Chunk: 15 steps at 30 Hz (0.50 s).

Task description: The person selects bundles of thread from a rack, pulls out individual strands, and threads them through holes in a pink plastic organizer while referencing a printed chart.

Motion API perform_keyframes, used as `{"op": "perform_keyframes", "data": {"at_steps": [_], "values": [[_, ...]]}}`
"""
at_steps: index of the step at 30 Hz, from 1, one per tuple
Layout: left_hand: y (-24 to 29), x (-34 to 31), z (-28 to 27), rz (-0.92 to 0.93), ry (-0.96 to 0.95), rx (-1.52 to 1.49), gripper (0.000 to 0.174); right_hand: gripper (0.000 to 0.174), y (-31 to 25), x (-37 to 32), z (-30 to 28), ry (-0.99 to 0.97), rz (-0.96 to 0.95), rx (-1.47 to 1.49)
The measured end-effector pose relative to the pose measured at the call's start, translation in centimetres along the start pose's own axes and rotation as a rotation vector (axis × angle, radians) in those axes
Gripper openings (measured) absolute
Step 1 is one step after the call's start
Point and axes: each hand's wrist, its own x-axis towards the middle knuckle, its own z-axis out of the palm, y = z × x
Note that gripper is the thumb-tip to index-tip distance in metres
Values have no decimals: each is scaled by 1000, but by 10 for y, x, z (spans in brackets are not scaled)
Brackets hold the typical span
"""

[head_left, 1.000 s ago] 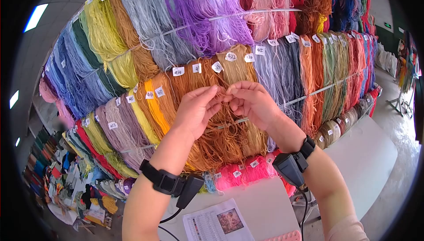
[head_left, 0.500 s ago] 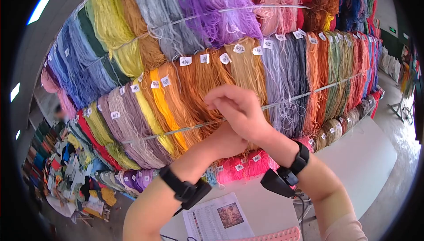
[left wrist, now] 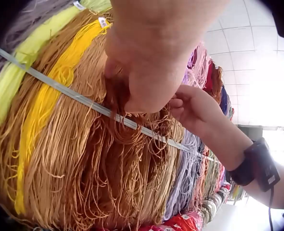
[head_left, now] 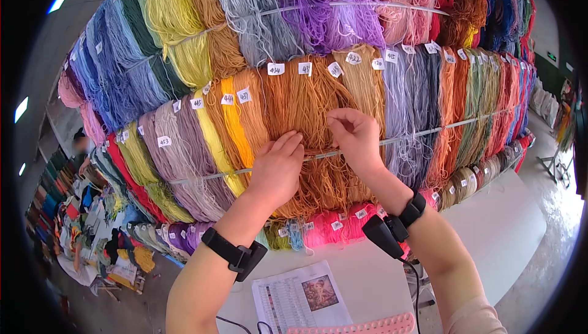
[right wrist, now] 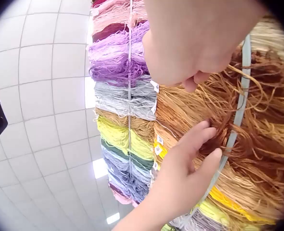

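Long skeins of brown thread (head_left: 306,101) hang from the rack's middle row, held across by a pale strap (head_left: 324,154). My left hand (head_left: 278,168) is at the brown skeins beside the strap. In the right wrist view its thumb and fingers (right wrist: 199,137) close on dark brown strands. My right hand (head_left: 358,141) is a little higher and to the right, fingers curled and thumb against the forefinger, pinching at the brown threads; its fingertips are partly hidden. The left wrist view shows the right hand (left wrist: 195,108) just beyond the left one.
Numbered paper tags (head_left: 275,69) mark the skeins. Yellow thread (head_left: 231,126) hangs left, tan (head_left: 364,89) and grey-blue (head_left: 401,107) right, purple (head_left: 331,22) above. Below, a white table (head_left: 367,273) bears a printed sheet (head_left: 288,300) and a pink perforated strip (head_left: 380,323).
My hands were together on the brown threads, then crossed with the left below the right. Now they are apart, left hand at the strap, right hand higher. The view has shifted slightly.
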Motion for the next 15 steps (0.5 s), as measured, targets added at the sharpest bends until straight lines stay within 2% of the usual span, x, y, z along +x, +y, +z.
{"op": "perform_keyframes", "data": {"at_steps": [1, 5, 8, 11, 12, 13, 15], "values": [[-1, 0, 2, 4, -5, -13, 31, 11, -5, -1, 1, -24, 52, 44], [3, 6, -5, -34, -30, -92, 33, 12, -8, 14, 3, 46, 25, 115], [6, 29, -23, 102, 73, -100, 34, 11, -3, 21, 3, 32, 65, 186], [2, 56, -15, 177, 209, 49, 35, 11, 7, 20, 3, -24, 87, 191], [-3, 60, -10, 142, 185, 172, 33, 11, 9, 20, 4, -37, 96, 193], [-7, 59, -16, 76, 7, 273, 31, 12, 8, 20, 4, -49, 102, 196], [-15, 53, -23, 85, 39, 267, 31, 11, 8, 18, 5, -60, 101, 143]]}}
